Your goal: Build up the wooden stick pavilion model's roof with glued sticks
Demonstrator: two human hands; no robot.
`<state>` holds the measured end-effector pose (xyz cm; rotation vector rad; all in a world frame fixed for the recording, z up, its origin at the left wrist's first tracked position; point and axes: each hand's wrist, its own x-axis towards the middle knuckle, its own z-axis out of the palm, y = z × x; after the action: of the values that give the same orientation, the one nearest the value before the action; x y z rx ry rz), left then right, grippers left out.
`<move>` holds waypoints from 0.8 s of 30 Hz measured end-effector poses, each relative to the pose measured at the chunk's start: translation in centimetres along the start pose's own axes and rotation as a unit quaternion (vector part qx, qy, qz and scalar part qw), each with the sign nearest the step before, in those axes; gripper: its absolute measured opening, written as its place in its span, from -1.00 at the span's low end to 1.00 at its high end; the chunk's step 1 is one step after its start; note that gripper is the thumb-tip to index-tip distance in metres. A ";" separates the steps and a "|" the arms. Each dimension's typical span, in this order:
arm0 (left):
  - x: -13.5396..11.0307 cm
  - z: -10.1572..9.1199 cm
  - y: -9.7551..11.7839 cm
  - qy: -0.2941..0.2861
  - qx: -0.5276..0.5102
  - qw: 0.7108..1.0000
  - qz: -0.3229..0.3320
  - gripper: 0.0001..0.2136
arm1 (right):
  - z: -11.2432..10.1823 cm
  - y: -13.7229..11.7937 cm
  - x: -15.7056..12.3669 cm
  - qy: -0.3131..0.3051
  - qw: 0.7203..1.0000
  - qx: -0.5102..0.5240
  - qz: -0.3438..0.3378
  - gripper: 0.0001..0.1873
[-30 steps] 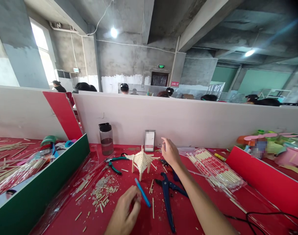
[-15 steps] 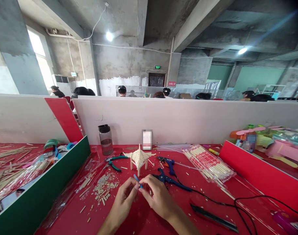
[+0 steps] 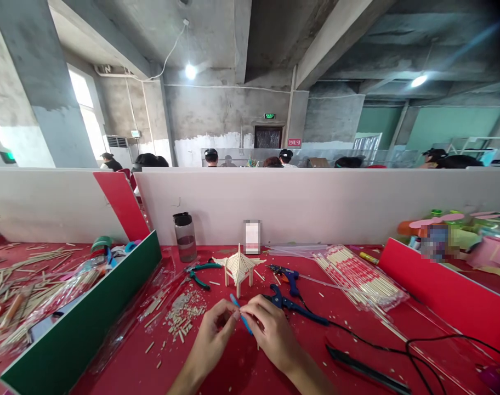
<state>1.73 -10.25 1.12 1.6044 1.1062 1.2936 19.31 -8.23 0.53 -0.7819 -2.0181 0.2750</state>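
Observation:
A thin blue stick-like piece (image 3: 234,300), its exact kind unclear, slants between my hands in front of the model. My left hand (image 3: 212,332) is closed in a pinch, its fingertips meeting those of the other hand at the piece. My right hand (image 3: 272,332) pinches the blue piece, with its lower end showing beside the thumb. Fingers partly hide what lies between the tips. Just beyond stands a small pavilion model (image 3: 239,269) of pale wooden sticks, with a pointed roof on thin legs.
Pliers (image 3: 200,282) and wood scraps (image 3: 184,312) lie left. To the right are a glue gun (image 3: 290,277), a blue-handled cutter (image 3: 301,311), bundled sticks (image 3: 357,274), a black bar (image 3: 365,370) and a cable. A bottle (image 3: 185,238) and phone (image 3: 252,237) stand behind. Low dividers (image 3: 89,323) flank the table.
The view has shifted slightly, so the scene sits further right. More of the blue piece's lower end now shows below my fingers. Both hands stay close together.

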 end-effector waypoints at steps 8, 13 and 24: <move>0.1 -0.1 -0.1 -0.002 0.016 1.000 -0.006 -0.65 | -0.4 0.0 0.2 -0.031 0.997 -0.068 -0.025 -0.84; 0.3 -0.2 -0.9 -0.019 -0.019 0.999 -0.031 -0.64 | -0.4 0.1 0.3 -0.074 0.989 -0.121 -0.038 -0.81; 1.6 -1.1 0.8 -0.066 -0.043 0.992 -0.099 -0.69 | -1.1 0.6 1.7 -0.103 0.988 -0.099 -0.053 -0.87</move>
<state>0.96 -8.95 2.53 1.4557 1.0830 1.0758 19.83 -6.85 1.96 -0.7913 -2.3001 0.0977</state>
